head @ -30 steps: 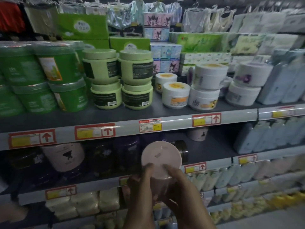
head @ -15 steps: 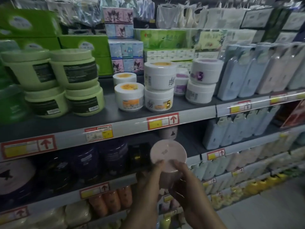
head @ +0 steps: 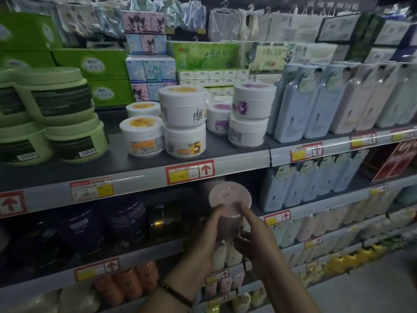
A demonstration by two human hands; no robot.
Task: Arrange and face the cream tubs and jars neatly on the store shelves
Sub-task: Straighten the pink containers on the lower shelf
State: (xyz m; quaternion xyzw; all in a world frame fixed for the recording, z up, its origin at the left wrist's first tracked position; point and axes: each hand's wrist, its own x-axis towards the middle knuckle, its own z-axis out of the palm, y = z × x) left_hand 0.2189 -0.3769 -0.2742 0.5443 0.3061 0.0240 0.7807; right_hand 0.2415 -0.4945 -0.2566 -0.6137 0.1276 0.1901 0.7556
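Observation:
A pale pink jar (head: 229, 199) with a round lid is held in front of the second shelf. My left hand (head: 204, 241) grips its left side and my right hand (head: 256, 238) grips its right side, fingers curled round the body. On the shelf above stand white tubs with orange labels (head: 185, 123), white tubs with purple labels (head: 250, 116) and stacked green tubs (head: 61, 114). Dark purple jars (head: 126, 222) and a dark jar with a gold band (head: 164, 220) sit on the second shelf left of the pink jar.
Pale bottles (head: 320, 100) fill the upper shelf's right end. More bottles (head: 304, 181) stand on the shelf below. Tissue packs (head: 207, 55) and green boxes (head: 90, 64) line the back. Shelf edges carry red price tags (head: 189, 171). Floor (head: 372, 290) shows at lower right.
The view has shifted to the right along the shelves. Both hands keep hold of the pink jar, which has risen slightly toward the second shelf.

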